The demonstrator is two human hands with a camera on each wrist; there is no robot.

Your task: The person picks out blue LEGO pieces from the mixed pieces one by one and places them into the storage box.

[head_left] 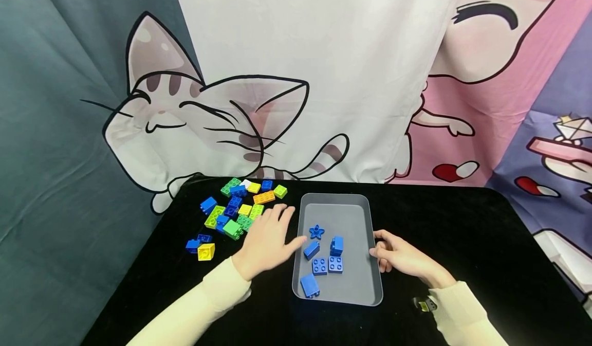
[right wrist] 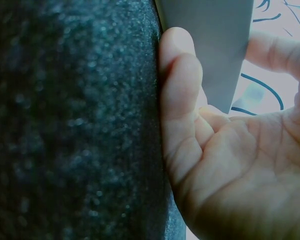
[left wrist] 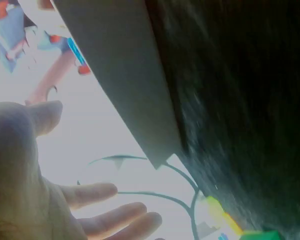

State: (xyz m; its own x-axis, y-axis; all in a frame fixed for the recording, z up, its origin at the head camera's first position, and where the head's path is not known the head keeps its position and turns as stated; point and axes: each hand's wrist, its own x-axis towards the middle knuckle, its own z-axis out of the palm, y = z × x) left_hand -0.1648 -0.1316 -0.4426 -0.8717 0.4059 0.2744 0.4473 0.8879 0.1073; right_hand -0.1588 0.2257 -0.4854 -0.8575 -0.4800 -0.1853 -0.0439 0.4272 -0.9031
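Grey tray (head_left: 358,284), rectangular, lying on the black worktop (head_left: 453,217). Contents: six blue pieces (head_left: 319,266), including one star-shaped piece (head_left: 316,232) at the tray's 10 o'clock and one block (head_left: 310,286) at 7 o'clock. Right hand (head_left: 404,255), at 3 o'clock: grip clamped on the tray's side, fingers curled. Left hand (head_left: 267,240), at 9 o'clock: grip apart, fingers spread; thumb contact with the tray cannot be told. Loose toy bricks (head_left: 233,229), mixed colours, toward 10 o'clock. Cat-print fabric backdrop (head_left: 324,37), at 12 o'clock.
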